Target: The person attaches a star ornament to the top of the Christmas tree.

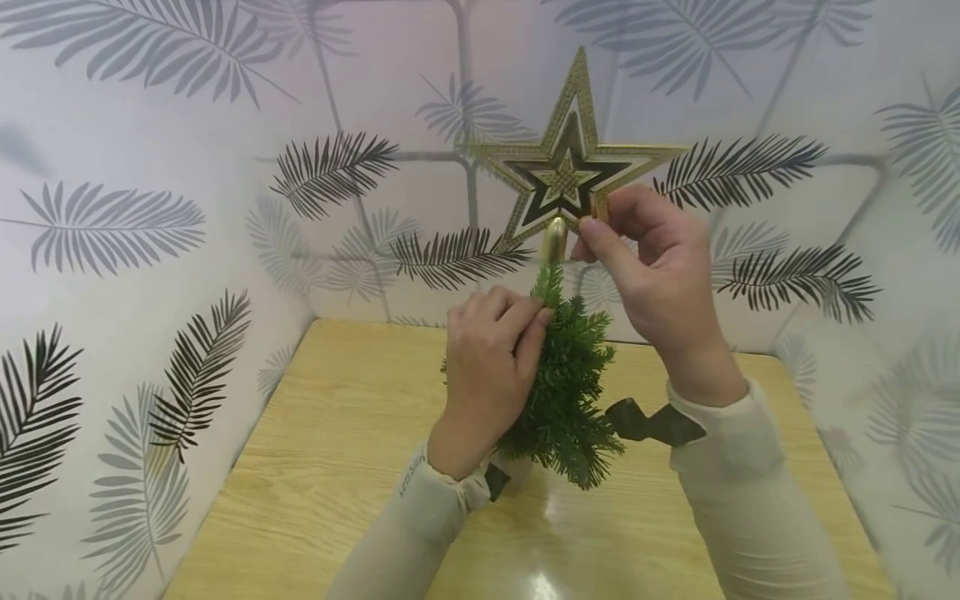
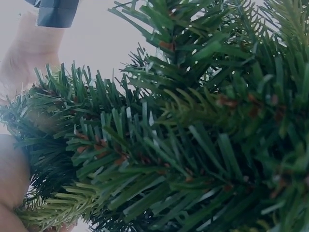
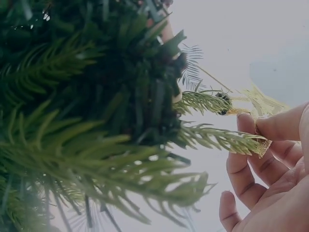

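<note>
A small artificial Christmas tree (image 1: 566,400) stands upright on the table, its green needles filling most of the left wrist view. At its tip is a gold star tree topper (image 1: 566,177) with a shiny socket (image 1: 553,240) just over the topmost sprig. My right hand (image 1: 663,267) pinches the star's lower right point between thumb and fingers; the right wrist view shows that grip on the glittery edge. Just below the socket, my left hand (image 1: 491,362) grips the top of the tree with thumb and curled fingers. The tree's base is hidden behind the left hand and sleeve.
The light wood table (image 1: 337,417) stands against a pale wall (image 1: 420,50) patterned with grey and black leaves. Dark straps (image 1: 652,422) sit at the right wrist, over a cream sleeve (image 1: 750,500).
</note>
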`<state>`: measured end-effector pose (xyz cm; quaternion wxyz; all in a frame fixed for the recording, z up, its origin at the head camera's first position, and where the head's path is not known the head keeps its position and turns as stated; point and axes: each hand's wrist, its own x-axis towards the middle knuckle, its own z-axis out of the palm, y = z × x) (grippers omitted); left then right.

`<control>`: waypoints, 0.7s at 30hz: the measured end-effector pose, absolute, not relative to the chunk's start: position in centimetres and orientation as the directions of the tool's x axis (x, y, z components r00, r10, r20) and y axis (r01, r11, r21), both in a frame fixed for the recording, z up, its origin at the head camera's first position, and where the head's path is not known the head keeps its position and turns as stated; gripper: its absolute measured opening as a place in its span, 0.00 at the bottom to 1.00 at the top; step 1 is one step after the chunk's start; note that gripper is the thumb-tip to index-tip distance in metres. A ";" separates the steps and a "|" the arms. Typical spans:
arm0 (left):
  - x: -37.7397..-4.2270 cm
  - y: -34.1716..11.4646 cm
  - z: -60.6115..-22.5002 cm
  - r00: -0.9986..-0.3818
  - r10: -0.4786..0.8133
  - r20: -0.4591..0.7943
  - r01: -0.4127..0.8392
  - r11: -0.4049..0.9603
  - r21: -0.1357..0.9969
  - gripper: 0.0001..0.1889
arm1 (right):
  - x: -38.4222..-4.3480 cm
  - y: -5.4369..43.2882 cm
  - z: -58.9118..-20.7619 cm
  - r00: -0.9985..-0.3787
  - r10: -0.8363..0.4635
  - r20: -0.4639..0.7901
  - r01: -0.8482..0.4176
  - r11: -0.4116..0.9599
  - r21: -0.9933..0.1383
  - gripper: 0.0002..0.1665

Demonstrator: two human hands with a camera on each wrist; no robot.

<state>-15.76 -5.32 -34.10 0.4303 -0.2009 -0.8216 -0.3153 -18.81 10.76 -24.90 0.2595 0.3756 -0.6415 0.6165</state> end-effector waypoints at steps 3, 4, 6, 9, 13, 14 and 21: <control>-15.8 -5.2 -34.1 -0.554 0.064 0.830 0.604 0.716 0.348 0.14 | -18.8 11.0 -25.2 -0.586 -0.160 0.794 -0.802 -0.029 -0.597 0.06; -15.8 -5.2 -34.1 -0.555 0.064 0.829 0.606 0.714 0.351 0.14 | -18.9 11.0 -25.3 -0.588 -0.160 0.793 -0.800 -0.025 -0.599 0.06; -15.8 -5.1 -34.1 -0.557 0.064 0.828 0.608 0.711 0.354 0.13 | -18.9 11.1 -25.5 -0.593 -0.164 0.789 -0.798 -0.013 -0.603 0.06; -15.8 -5.0 -34.1 -0.561 0.063 0.825 0.607 0.709 0.359 0.13 | -19.0 11.2 -25.8 -0.594 -0.183 0.783 -0.797 0.000 -0.604 0.06; -15.8 -5.0 -34.1 -0.565 0.059 0.823 0.605 0.708 0.365 0.13 | -19.1 11.2 -26.0 -0.593 -0.204 0.779 -0.797 0.011 -0.604 0.07; -15.8 -5.0 -34.1 -0.565 0.056 0.824 0.603 0.709 0.366 0.13 | -19.1 11.2 -26.0 -0.594 -0.207 0.777 -0.796 0.013 -0.605 0.08; -15.8 -5.0 -34.0 -0.564 0.058 0.824 0.607 0.706 0.366 0.13 | -18.9 11.4 -26.1 -0.592 -0.213 0.777 -0.800 0.037 -0.599 0.08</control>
